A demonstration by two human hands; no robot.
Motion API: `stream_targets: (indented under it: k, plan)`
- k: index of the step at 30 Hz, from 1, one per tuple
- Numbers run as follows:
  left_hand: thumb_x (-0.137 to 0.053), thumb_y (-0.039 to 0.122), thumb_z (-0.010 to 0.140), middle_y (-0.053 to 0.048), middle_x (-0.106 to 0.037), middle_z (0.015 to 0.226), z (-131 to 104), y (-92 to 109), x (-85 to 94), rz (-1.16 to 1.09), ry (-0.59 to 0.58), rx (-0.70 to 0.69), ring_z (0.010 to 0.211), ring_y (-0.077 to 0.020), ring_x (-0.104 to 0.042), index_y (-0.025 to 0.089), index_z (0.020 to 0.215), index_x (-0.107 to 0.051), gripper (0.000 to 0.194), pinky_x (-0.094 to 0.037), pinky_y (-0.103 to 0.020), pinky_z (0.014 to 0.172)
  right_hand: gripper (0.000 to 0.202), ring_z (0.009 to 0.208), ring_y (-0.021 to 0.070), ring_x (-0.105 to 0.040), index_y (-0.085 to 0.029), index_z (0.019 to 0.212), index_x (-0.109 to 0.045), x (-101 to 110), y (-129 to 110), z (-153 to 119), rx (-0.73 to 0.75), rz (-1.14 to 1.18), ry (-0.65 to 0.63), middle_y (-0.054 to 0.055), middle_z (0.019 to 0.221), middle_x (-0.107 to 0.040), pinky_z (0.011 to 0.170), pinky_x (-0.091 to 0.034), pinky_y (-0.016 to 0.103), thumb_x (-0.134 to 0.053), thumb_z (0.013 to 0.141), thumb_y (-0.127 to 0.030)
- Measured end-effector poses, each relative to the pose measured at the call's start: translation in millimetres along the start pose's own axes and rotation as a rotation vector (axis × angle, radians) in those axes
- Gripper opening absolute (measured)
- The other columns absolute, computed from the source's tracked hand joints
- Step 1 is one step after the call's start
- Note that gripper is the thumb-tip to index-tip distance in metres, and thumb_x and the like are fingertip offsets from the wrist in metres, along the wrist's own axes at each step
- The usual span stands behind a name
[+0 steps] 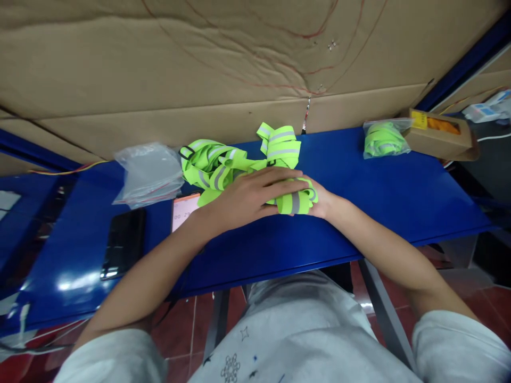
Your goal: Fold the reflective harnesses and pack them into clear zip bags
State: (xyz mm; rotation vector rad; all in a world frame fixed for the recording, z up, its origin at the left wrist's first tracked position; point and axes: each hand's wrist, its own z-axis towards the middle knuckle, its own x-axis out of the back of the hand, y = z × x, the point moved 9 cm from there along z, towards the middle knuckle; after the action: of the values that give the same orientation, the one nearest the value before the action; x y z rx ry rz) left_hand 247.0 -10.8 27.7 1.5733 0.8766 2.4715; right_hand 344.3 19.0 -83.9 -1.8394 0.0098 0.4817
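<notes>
A folded loop of neon yellow-green reflective strap [295, 203], with a grey stripe, is between my two hands. My left hand [255, 191] lies across its top, fingers pressed together and curved over it. From the right, my right hand [318, 199] grips the same bundle; most of its fingers are hidden behind the strap and under the left hand. Just beyond the hands, a loose heap of the same strap [211, 165] with a black buckle rests on the blue table [339, 234]. Another folded strap section [282, 144] stands out behind my left hand.
Clear plastic zip bags [149, 173] are stacked at left, near a black phone [123, 242] and a phone showing a timer [184, 210]. At right, a bagged strap [384, 141] leans by a cardboard box [443, 135]. A cardboard wall [159, 74] bounds the back.
</notes>
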Motion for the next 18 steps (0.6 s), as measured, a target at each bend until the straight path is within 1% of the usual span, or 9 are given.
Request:
stream_targets:
  k: [2,4,6,8,10,11,13,16,18]
  plan:
    - [-0.066,0.051,0.099,-0.01,-0.067,0.146,-1.1,-11.8,2.2,0.028,0.052,0.123,0.134,-0.0306,-0.063,0.028,0.148,-0.061,0.054,-0.047,-0.043,0.117,0.042,0.075,0.0231,-0.071,-0.025,0.093,-0.07,0.3,-7.1,-2.1,0.054,0.027,0.028,0.003,0.076,-0.071,0.065,-0.064,0.035,-0.066,0.089,-0.067]
    - [-0.066,0.057,0.097,-0.011,-0.069,0.141,-2.4,-23.5,10.6,-0.006,0.155,0.21,0.13,-0.0316,-0.065,0.024,0.146,-0.062,0.059,-0.05,-0.04,0.111,0.054,0.104,0.0248,-0.073,-0.028,0.111,-0.071,0.9,-25.3,-6.4,0.188,0.014,0.056,0.005,0.1,-0.077,0.089,-0.064,0.04,-0.054,0.094,-0.075]
    - [-0.062,0.055,0.101,-0.009,-0.069,0.141,-3.2,-33.1,20.9,-0.076,0.259,0.245,0.131,-0.0289,-0.064,0.025,0.143,-0.064,0.052,-0.048,-0.035,0.111,0.062,0.129,0.0259,-0.065,-0.031,0.124,-0.069,-1.8,-46.0,-13.3,0.343,-0.112,0.068,0.005,0.124,-0.074,0.107,-0.057,0.044,-0.046,0.095,-0.081]
    - [-0.06,0.053,0.103,-0.006,-0.069,0.139,-3.3,-41.6,27.7,-0.154,0.318,0.264,0.13,-0.0255,-0.063,0.026,0.138,-0.066,0.045,-0.046,-0.031,0.111,0.06,0.143,0.0261,-0.054,-0.033,0.132,-0.066,-10.0,-60.6,-20.5,0.477,-0.306,0.054,0.003,0.14,-0.068,0.119,-0.047,0.046,-0.061,0.091,-0.077]
    - [-0.057,0.054,0.104,-0.004,-0.072,0.132,-3.3,-49.7,28.9,-0.221,0.335,0.298,0.123,-0.0231,-0.065,0.026,0.133,-0.069,0.043,-0.047,-0.03,0.107,0.061,0.144,0.0264,-0.052,-0.033,0.133,-0.065,-16.4,-65.4,-25.4,0.562,-0.433,0.053,0.003,0.145,-0.065,0.123,-0.041,0.045,-0.079,0.083,-0.065]
    - [-0.055,0.055,0.105,-0.004,-0.074,0.127,-3.6,-53.3,27.4,-0.24,0.332,0.32,0.119,-0.0223,-0.066,0.025,0.131,-0.07,0.043,-0.047,-0.03,0.106,0.061,0.141,0.0268,-0.054,-0.032,0.132,-0.065,-16.9,-63.5,-25.4,0.564,-0.448,0.06,0.003,0.143,-0.066,0.122,-0.042,0.045,-0.084,0.081,-0.061]
    - [-0.05,0.053,0.107,-0.006,-0.074,0.121,-4.3,-56.5,22.4,-0.209,0.318,0.348,0.115,-0.0217,-0.065,0.021,0.129,-0.072,0.045,-0.047,-0.031,0.105,0.053,0.133,0.0267,-0.06,-0.031,0.128,-0.066,-13.9,-54.4,-21.7,0.518,-0.407,0.08,0.003,0.136,-0.07,0.117,-0.047,0.045,-0.082,0.084,-0.056]
    - [-0.042,0.048,0.109,-0.012,-0.061,0.138,-3.4,-50.5,11.2,-0.014,0.23,0.354,0.116,-0.0224,-0.064,0.022,0.14,-0.068,0.047,-0.047,-0.036,0.106,0.044,0.13,0.025,-0.062,-0.029,0.126,-0.068,-12.2,-45.6,-15.9,0.509,-0.398,0.078,0.002,0.132,-0.072,0.115,-0.048,0.042,-0.077,0.09,-0.051]
    - [-0.034,0.048,0.111,-0.013,-0.048,0.15,-3.6,-45.7,5.9,0.108,0.13,0.393,0.113,-0.0218,-0.065,0.029,0.153,-0.056,0.051,-0.05,-0.039,0.104,0.042,0.122,0.0247,-0.066,-0.026,0.121,-0.072,-13.4,-47.2,-14.7,0.552,-0.464,0.082,0.002,0.124,-0.075,0.11,-0.051,0.04,-0.078,0.089,-0.052]
